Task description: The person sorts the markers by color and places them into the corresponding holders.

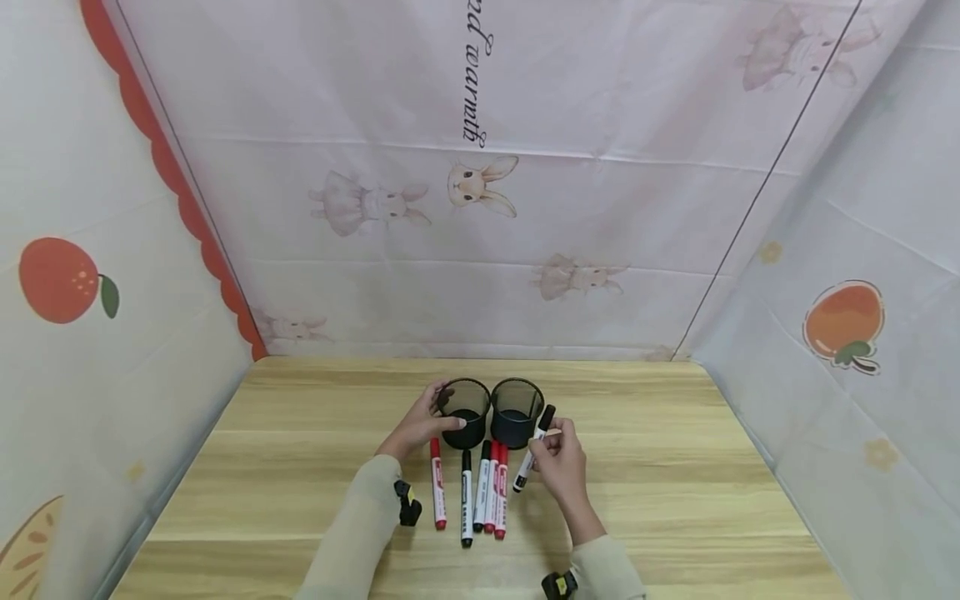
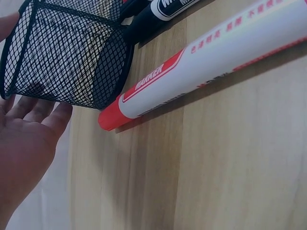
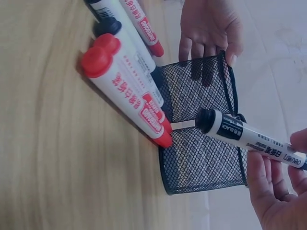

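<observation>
My left hand [image 1: 414, 427] holds the left black mesh pen cup [image 1: 469, 435], its thumb at the near rim and its fingers on the far left side. A second mesh pen cup [image 1: 514, 430] stands upright beside it. With fingertips and thumb, my right hand [image 1: 564, 468] pinches a black whiteboard marker [image 3: 256, 140]. This marker is tilted, its dark cap end raised near the right cup's rim and outside the cup. In the left wrist view, the left fingers rest against the mesh wall [image 2: 62, 57].
On the wood-grain table [image 1: 675, 483], a red marker [image 1: 438, 492] lies before the left cup. Right of it are a black marker [image 1: 467, 504], another black marker [image 1: 482, 492] and two red markers [image 1: 502, 496] side by side. Printed cloth walls [image 1: 600, 208] enclose the table's back and sides.
</observation>
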A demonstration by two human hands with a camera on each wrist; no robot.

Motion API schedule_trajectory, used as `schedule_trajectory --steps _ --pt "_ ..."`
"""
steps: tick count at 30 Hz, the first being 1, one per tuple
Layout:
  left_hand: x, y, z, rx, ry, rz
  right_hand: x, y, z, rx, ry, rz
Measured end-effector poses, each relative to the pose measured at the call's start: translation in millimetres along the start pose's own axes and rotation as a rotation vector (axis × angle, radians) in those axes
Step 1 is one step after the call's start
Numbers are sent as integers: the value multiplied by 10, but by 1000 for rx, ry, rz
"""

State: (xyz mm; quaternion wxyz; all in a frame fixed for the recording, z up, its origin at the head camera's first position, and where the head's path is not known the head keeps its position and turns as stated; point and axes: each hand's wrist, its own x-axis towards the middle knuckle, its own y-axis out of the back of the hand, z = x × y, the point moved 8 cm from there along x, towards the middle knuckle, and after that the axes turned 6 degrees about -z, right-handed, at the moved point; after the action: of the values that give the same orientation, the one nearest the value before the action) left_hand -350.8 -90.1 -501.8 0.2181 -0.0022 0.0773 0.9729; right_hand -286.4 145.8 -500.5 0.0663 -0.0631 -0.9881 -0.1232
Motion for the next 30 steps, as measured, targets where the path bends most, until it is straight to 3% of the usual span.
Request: schedule_trajectory --steps 7,11,16,24,30 --pt "9 -12 14 14 7 -5 61 30 -92 130 -29 28" --pt "35 -3 -29 20 14 -12 14 50 -353 114 13 27" --pt "134 46 -227 12 19 5 -6 67 -591 75 53 30" --pt "167 71 -301 28 20 29 110 77 -631 156 44 42" --pt "178 95 -334 5 56 28 146 12 -660 191 69 10"
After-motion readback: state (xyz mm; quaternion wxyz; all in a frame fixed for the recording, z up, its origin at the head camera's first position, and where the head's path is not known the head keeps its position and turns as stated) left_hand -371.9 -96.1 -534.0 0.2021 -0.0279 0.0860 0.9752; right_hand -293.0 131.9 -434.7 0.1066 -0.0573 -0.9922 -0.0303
